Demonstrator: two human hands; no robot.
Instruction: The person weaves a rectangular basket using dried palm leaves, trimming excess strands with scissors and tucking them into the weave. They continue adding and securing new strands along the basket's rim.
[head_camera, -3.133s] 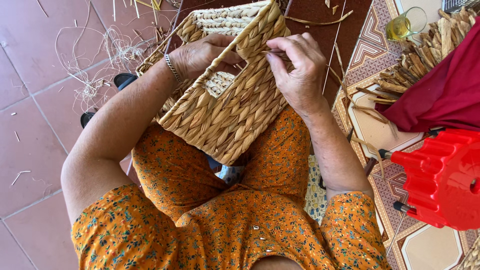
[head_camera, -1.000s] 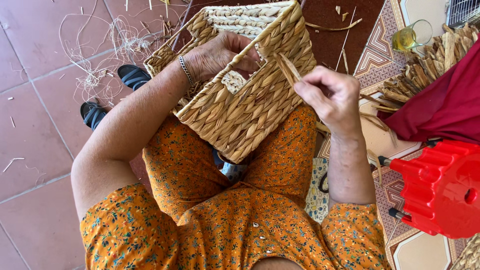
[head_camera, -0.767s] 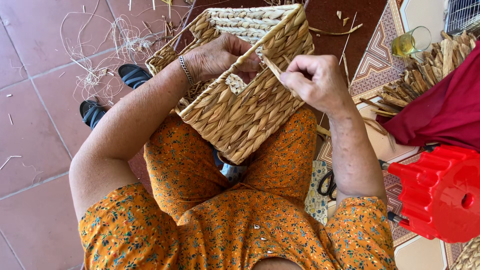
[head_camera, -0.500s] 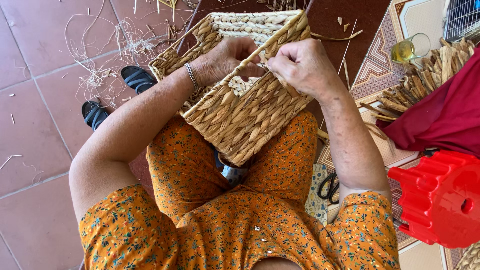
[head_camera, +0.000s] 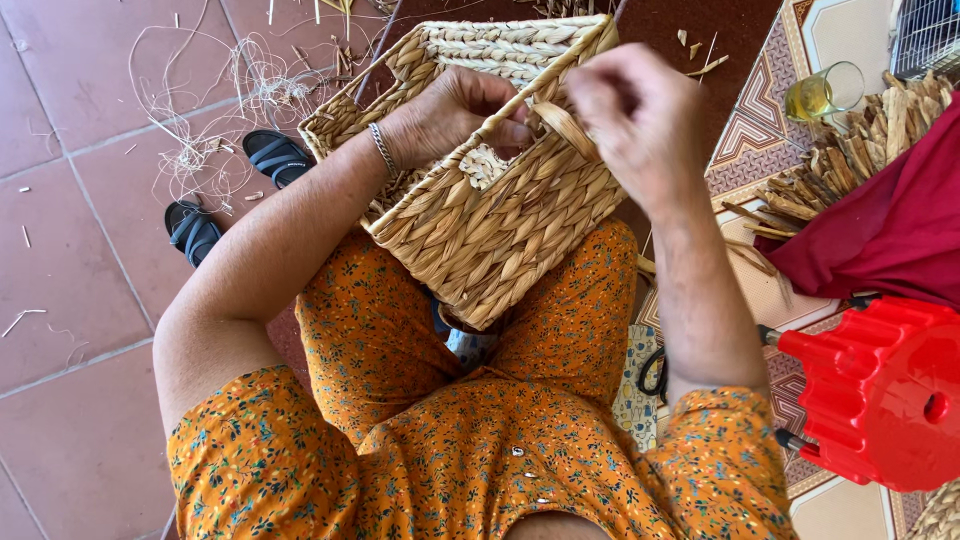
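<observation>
A rectangular woven basket rests tilted on the person's lap, over the orange flowered dress, with its open top facing away and to the left. The left hand, a thin bracelet at its wrist, reaches inside the basket and its fingers press against the inner side of the near wall, close to the rim. The right hand is above that same rim, its grip pinching a flat straw strand that loops out of the weave. On the red tiled floor to the left lie a pair of dark sandals and loose straw scraps. To the right stand a glass of yellow liquid, a bundle of dried strands, a dark red cloth and a red plastic stool.
</observation>
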